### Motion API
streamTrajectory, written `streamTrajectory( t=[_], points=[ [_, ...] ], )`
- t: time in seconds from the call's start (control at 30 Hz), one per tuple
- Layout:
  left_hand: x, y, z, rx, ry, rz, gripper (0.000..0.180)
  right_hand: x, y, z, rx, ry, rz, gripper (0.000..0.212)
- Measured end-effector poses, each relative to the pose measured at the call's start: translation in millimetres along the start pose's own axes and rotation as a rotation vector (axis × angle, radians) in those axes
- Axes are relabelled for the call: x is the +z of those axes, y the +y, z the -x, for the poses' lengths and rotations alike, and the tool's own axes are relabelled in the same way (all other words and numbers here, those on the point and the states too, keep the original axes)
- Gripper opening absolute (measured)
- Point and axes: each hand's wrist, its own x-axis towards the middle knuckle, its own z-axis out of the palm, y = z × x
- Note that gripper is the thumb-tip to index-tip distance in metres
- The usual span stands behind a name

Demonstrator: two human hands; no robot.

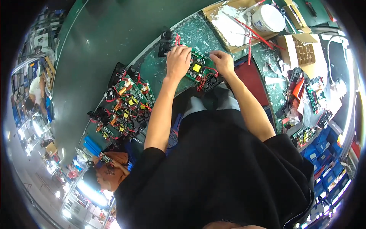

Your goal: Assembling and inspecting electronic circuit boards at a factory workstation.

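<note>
Circuit board [198,61]: flat, green, boxy yellow block [197,68]; four o'clock from our left hand [178,61], eight from our right hand [223,62].
Grip: both curled; we can't tell if clamped.

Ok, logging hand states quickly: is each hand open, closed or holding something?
Left hand: at the circuit board; grip cannot be told.
Right hand: fingers curled; hold cannot be told.

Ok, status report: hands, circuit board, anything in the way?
Left hand at left end of circuit board. Right hand by its right end, contact unclear. Board between them. Black fan at near right corner, possibly in the way.
</note>
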Motion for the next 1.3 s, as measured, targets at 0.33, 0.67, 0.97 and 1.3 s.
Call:
streamTrajectory(
  t=[0.33,0.67,0.97,1.3],
  points=[
    [-14.6,-45.0,-10.0,-0.382,0.193,-0.254,0.043,-102.4,21.7,-58.4,0.403,0.847,-1.418,0.010],
    [2.8,-117.9,-4.4,-0.537,-0.106,-0.006,0.048,-133.7,12.9,-111.5,0.455,0.902,-1.279,0.012],
    [-1.3,-101.6,3.2,-0.654,-0.048,0.105,0.048,-133.4,-6.0,-127.9,0.621,0.980,-1.021,0.014],
    [-5.1,-92.6,30.8,-0.766,-0.003,0.130,0.042,-113.5,-5.9,-79.9,-0.202,0.681,-0.281,0.022]
  ],
)
